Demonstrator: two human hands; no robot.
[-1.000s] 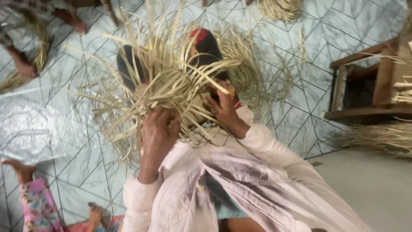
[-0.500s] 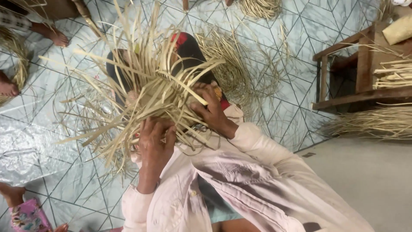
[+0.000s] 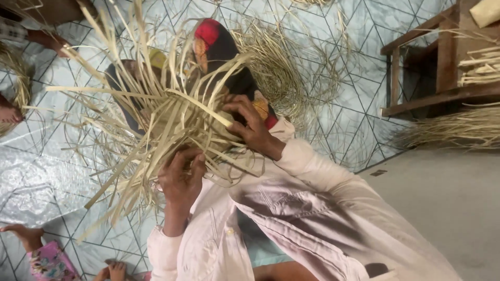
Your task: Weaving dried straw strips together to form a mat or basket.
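Left hand grip closed on the lower edge of the straw weave; right hand fingers pinch strands at its right side. Weave held above the tiled floor. Versus 0.5 s ago: hands' hold unchanged, weave apparently slightly rotated; blur limits certainty.

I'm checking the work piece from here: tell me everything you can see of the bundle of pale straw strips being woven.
The woven straw piece is a loose tangle of flat, pale yellow-tan strips, like dried palm leaf. Near its middle the strips cross in a denser plaited patch; long free ends fan outward in all directions, some bent. It is held up above the tiled floor. The left hand grips it from below, and the right hand pinches strips at its right side.
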